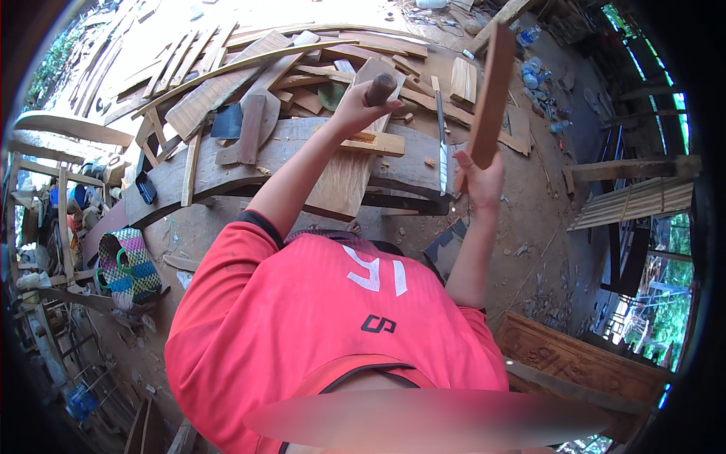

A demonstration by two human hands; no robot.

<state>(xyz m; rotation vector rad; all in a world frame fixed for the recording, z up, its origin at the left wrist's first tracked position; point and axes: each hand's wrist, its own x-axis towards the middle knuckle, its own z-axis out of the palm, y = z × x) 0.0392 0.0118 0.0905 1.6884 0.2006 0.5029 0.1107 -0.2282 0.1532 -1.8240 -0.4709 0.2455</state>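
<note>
My left hand (361,112) is closed around a round wooden tool handle (380,89), whose top end points up; its lower end is hidden by the hand. Just below that hand, a pale wooden piece (389,144) with a cut-out slot lies across a wide board (342,185) on the bench. Off to the right, my right hand (484,180) grips the lower end of a long, flat wooden bar (493,94), raised upright. Between the hands, a long narrow metal tool (442,144) with a pale tip rests on the bench.
The thick curved plank bench (170,181) holds offcuts and a dark blue flat object (227,121). Beyond it lie piled wooden strips (249,64). A woven basket (130,261) stands left, plastic bottles (533,74) lie far right, and a carved wooden panel (575,359) is near right.
</note>
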